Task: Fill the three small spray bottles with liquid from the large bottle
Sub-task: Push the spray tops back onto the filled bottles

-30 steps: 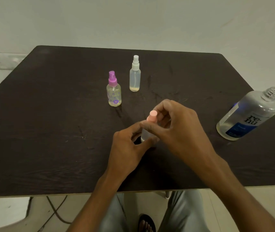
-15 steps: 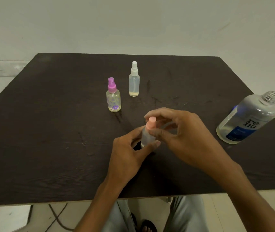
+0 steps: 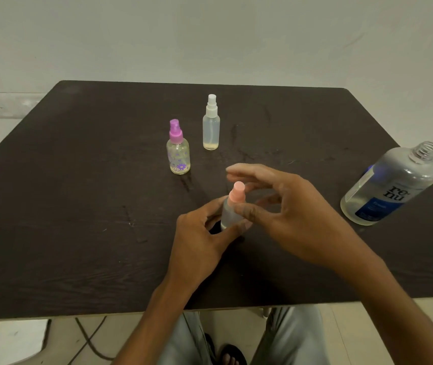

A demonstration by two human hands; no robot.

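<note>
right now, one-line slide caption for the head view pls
Left hand steadies the pink-capped spray bottle while right hand works its cap, uncapped renu bottle nearby.
</note>
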